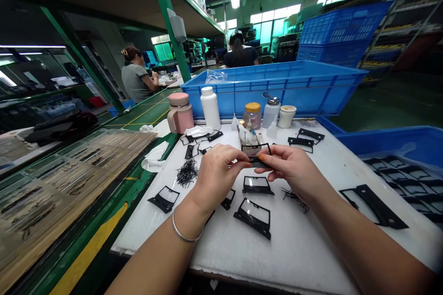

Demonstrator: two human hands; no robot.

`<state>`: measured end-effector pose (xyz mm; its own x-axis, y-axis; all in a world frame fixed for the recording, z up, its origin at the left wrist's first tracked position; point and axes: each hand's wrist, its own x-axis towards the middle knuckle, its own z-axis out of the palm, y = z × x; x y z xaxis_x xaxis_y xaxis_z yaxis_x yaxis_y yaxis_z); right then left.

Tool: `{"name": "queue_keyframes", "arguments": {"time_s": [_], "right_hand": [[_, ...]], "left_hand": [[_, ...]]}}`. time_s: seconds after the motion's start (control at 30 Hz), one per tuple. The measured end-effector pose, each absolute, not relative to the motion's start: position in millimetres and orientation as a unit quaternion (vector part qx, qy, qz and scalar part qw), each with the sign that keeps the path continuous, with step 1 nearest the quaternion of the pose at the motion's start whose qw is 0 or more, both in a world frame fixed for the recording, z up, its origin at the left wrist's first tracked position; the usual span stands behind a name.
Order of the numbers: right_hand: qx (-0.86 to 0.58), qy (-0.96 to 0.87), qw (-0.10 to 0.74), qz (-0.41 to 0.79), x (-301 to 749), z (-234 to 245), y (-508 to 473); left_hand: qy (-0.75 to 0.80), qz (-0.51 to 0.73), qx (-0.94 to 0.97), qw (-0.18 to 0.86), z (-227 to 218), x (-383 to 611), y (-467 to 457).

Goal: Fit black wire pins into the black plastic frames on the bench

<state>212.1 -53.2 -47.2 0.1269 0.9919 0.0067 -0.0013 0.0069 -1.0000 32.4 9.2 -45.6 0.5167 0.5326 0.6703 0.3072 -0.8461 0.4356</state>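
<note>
My right hand (294,166) grips a small black plastic frame (256,148) with a window-like opening, thumb on its near side. My left hand (223,166) is pinched at the frame's left edge; whatever lies between its fingertips is too small to make out. Under the hands, similar black frames (254,216) lie on the white work surface (297,249). A tangled pile of thin black strips (187,173) lies left of my left hand, and a smaller bunch of strips (294,196) is below my right hand.
Behind the hands stand a pink mug (180,113), a white bottle (210,109), an orange-lidded jar (252,115) and a pump bottle (271,113). A large blue crate (277,87) backs them. More frames fill a blue bin (404,140) at right. Compartment trays (79,166) lie left. Two people sit beyond.
</note>
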Motion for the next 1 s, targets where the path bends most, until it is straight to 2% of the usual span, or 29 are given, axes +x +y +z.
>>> {"name": "queue_keyframes", "arguments": {"time_s": [0.4,1.0], "right_hand": [[-0.520,-0.482,0.527,0.468,207.6,-44.3,-54.7],[-0.529,-0.497,0.517,0.454,203.0,-42.2,-56.5]], "left_hand": [[0.268,0.368,0.888,0.065,-41.1,33.8,5.8],[0.274,0.355,0.894,0.006,-42.9,31.8,3.8]]}}
